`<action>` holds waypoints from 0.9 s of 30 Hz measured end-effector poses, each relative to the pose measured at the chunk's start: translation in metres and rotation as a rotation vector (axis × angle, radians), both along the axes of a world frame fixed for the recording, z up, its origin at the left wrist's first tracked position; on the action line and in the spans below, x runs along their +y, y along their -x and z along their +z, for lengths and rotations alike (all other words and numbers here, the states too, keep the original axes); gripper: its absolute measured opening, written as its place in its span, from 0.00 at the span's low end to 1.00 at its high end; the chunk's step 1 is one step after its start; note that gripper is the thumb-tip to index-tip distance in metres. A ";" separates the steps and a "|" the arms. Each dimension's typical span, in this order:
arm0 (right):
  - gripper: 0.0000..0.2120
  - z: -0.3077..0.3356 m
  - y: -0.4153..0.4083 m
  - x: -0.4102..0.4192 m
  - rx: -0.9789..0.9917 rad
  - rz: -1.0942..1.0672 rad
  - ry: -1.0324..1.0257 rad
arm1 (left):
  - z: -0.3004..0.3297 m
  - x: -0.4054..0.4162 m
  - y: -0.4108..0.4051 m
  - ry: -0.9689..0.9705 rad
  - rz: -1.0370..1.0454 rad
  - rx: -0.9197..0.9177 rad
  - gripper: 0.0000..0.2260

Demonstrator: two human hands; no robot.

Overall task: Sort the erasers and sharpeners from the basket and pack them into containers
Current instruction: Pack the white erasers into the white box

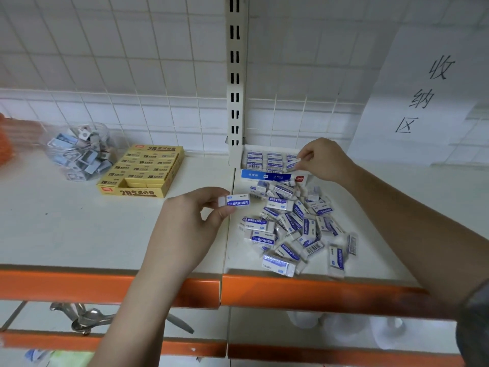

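Note:
A heap of several white erasers in blue sleeves (293, 226) lies on the right half of the white shelf. Behind it stands an open blue-and-white eraser box (267, 177) with erasers stacked in rows. My left hand (190, 223) pinches one blue-sleeved eraser (234, 201) just left of the heap, above the shelf. My right hand (321, 160) pinches another eraser (293, 163) over the right end of the box. A yellow box of 2B erasers (140, 172) sits to the left. A clear tub of sharpeners (79, 152) stands at the far left.
An upright slotted post (235, 75) rises behind the blue box, against a white wire grid wall. A paper sign (423, 96) hangs at right. The shelf has an orange front edge (111, 284). An orange basket (5, 144) shows at the left edge. Metal tools (84, 319) lie below.

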State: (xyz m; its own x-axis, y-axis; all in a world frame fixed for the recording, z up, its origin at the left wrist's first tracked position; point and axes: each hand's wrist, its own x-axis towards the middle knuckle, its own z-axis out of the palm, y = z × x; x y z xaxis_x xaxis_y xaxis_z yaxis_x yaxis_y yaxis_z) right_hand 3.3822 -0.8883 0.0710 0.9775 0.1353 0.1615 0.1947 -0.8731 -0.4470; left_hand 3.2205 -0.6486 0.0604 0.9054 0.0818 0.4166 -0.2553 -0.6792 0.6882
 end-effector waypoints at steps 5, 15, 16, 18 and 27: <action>0.14 0.005 -0.001 0.000 -0.007 0.075 0.231 | -0.003 0.003 0.002 -0.011 0.030 0.005 0.10; 0.10 0.011 -0.008 0.006 -0.078 0.154 0.618 | -0.005 0.004 -0.001 -0.027 0.025 0.015 0.08; 0.09 0.012 -0.007 0.006 -0.078 0.155 0.632 | -0.006 0.004 -0.002 -0.033 0.023 0.013 0.08; 0.06 0.013 -0.006 0.008 -0.075 0.150 0.664 | -0.005 0.005 -0.004 -0.042 0.016 0.011 0.09; 0.03 0.006 -0.004 0.006 -0.060 0.126 0.472 | -0.001 0.008 -0.018 -0.034 -0.006 -0.022 0.10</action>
